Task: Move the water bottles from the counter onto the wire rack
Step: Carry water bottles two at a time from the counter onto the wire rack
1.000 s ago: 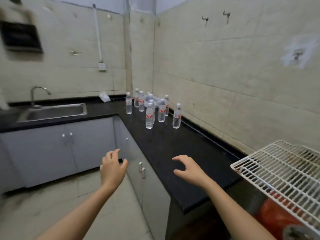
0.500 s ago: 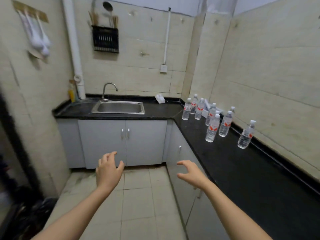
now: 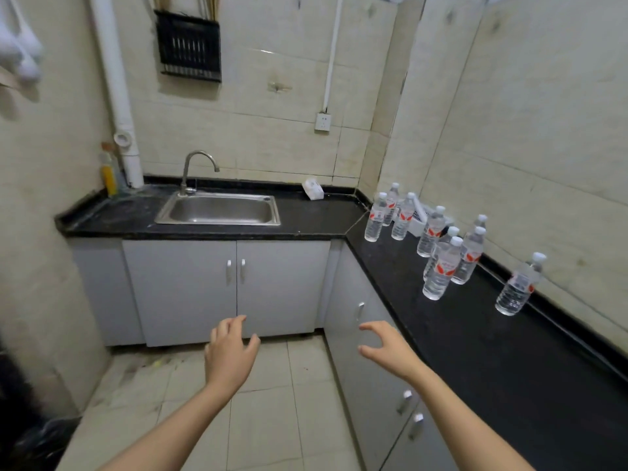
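Several clear water bottles with red-and-white labels stand upright on the black counter (image 3: 475, 341) along the right wall. The nearest bottle (image 3: 519, 285) stands alone by the wall; a cluster (image 3: 441, 268) sits farther back, and more bottles (image 3: 376, 218) stand near the corner. My left hand (image 3: 228, 352) hangs over the floor with fingers apart, holding nothing. My right hand (image 3: 387, 350) hovers at the counter's front edge, fingers curled apart and empty, well short of the bottles. The wire rack is out of view.
A steel sink (image 3: 219, 210) with a tap is set in the back counter. A small white box (image 3: 313, 189) lies near the corner, a yellow bottle (image 3: 108, 176) at far left. Grey cabinets (image 3: 231, 287) run below. A white basket (image 3: 419, 215) sits behind the bottles.
The view has swung left, away from the wire rack, which has left the frame. The sink and back wall came into view. Both hands stayed out in front, empty.
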Tool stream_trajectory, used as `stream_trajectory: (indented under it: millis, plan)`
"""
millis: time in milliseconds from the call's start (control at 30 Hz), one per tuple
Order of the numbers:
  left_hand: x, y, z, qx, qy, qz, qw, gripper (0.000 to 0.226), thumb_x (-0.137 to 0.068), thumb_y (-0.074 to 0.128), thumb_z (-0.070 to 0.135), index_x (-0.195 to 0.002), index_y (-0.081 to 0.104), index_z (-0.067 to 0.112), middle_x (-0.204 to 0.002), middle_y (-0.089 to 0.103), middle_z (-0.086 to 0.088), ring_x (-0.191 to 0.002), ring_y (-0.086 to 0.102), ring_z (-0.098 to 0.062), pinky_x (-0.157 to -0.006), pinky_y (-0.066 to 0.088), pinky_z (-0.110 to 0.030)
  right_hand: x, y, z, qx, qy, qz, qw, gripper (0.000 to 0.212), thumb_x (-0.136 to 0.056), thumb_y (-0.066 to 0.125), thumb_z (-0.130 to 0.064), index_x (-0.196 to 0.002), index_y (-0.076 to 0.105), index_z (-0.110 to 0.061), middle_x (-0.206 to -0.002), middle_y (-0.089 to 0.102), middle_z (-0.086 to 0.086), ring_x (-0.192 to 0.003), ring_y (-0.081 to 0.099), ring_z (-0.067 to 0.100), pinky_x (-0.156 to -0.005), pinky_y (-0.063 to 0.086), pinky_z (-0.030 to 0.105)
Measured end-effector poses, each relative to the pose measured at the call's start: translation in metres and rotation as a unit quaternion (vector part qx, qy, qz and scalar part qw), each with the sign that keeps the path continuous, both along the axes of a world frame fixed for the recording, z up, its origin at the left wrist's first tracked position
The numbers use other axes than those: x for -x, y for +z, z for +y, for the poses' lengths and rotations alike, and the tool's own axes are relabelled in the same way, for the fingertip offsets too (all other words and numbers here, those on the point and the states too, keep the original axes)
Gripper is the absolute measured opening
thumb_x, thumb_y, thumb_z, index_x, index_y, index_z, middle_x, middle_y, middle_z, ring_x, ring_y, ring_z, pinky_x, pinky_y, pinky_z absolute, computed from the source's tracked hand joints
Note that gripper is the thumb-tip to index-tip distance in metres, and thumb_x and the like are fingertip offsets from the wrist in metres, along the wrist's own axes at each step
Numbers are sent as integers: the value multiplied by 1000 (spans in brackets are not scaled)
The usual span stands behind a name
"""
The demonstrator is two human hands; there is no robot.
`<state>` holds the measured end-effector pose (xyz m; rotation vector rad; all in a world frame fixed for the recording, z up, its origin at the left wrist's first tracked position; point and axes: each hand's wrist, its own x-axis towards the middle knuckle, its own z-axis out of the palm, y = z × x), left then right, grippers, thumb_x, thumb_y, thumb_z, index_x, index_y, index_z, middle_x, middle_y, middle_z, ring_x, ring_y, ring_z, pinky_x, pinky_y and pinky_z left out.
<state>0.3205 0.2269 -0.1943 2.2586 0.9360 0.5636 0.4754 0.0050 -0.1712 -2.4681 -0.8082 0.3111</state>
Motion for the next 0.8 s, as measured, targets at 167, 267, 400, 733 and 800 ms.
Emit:
stream_trajectory:
  millis: [167,267,400,733,800]
  plan:
    - [-101,19,27,-11,-28,-12,999,44,-88,49,24,-130,43,14,-135,44,-8,-125,37,-26,-102,31,-38,-100,5,18,-37,-34,0,999,44,-81,63,-20,-124,52,-14,-131,48,7,-126,41,21,-104,30,27]
    - [-156,29,44,-10,-30,-28,999,43,-87,51,22,-128,45,13,-133,45,-9,-124,38,-26,-102,31,-38,-155,8,35,-58,-41,10,997,44,-81,64,-23,-123,52,-16,-130,48,6,-124,42,19,-101,33,28]
    - [-206,20,62,7,-28,-23,999,42,-87,52,21,-128,46,13,-132,46,-10,-123,39,-26,-101,31,-39,-207,2,61,-63,-51,28,996,44,-82,63,-23,-124,51,-16,-132,47,5,-124,41,18,-102,33,29]
    - [-318,-32,129,56,-17,23,998,43,-87,53,19,-128,45,9,-134,46,-14,-122,40,-31,-101,33,-39,-309,-41,121,-57,-80,69,993,42,-83,62,-23,-123,50,-17,-130,47,3,-124,41,16,-101,33,26]
    - [-352,-38,149,65,-24,16,997,43,-86,54,17,-127,47,6,-133,47,-17,-122,41,-34,-102,32,-40,-334,-44,138,-60,-93,70,991,42,-82,62,-23,-122,51,-17,-127,48,3,-123,43,17,-101,34,25]
